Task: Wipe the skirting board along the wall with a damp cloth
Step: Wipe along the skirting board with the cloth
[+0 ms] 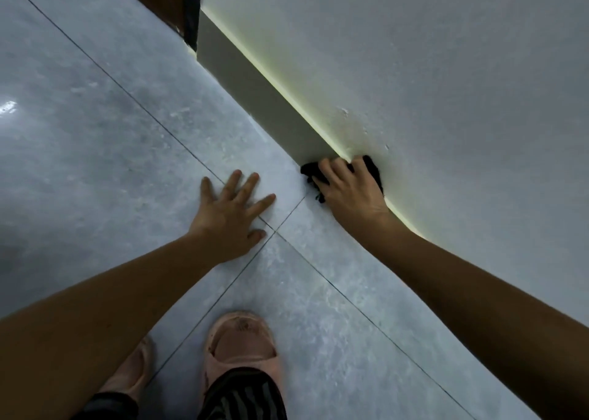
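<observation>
A grey skirting board [255,91] runs diagonally along the foot of a pale wall [414,69], from the upper middle down to the right. My right hand [350,190] presses a black cloth [310,171] against the board where it meets the floor; most of the cloth is hidden under my fingers. My left hand [232,209] lies flat on the grey floor tiles [127,152], fingers spread, to the left of the cloth and apart from it.
A dark wooden door frame [178,2] stands at the far end of the skirting board. My feet in pink slippers [242,343] rest on the tiles near the bottom edge. Thin dark grout lines cross under my left hand.
</observation>
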A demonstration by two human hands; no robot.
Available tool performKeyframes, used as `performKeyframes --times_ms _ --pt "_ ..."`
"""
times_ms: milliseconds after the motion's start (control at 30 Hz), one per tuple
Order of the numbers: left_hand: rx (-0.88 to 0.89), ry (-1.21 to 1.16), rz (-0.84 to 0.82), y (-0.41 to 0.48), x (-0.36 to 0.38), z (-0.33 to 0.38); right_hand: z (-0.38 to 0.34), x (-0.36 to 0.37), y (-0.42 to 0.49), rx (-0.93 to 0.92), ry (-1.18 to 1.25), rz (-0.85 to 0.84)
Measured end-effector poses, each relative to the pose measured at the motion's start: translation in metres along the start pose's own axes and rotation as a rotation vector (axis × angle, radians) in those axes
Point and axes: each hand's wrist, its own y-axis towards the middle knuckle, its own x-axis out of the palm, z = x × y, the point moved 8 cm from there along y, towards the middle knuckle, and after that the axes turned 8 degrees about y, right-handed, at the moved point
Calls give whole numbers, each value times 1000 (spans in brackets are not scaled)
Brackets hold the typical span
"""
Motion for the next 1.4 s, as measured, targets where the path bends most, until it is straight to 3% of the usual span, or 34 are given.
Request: performKeyframes --times_ms 100,300,467,633,833,967,1133,1400 --pt "1 4 28 -1 -1 2 7 6 -23 20 -7 -17" --pt "-17 9 16 -3 -2 1 20 -42 32 135 140 160" --pt "-26 32 43 -4 -3 -1 3 -37 48 47 68 143" --pt "-73 -19 56 -3 -6 11 -5 2 -3 -11 -17 59" --pt "129 -33 115 -1 -3 42 1 28 -59 -9 35 -44" --pt "114 -21 101 -3 -1 48 18 2 -45 109 109 59" --pt "94 21 96 -4 -5 50 15 -30 8 92 116 165" --pt "71 54 89 -5 -11 50 -2 25 -55 -50 -1 -6"
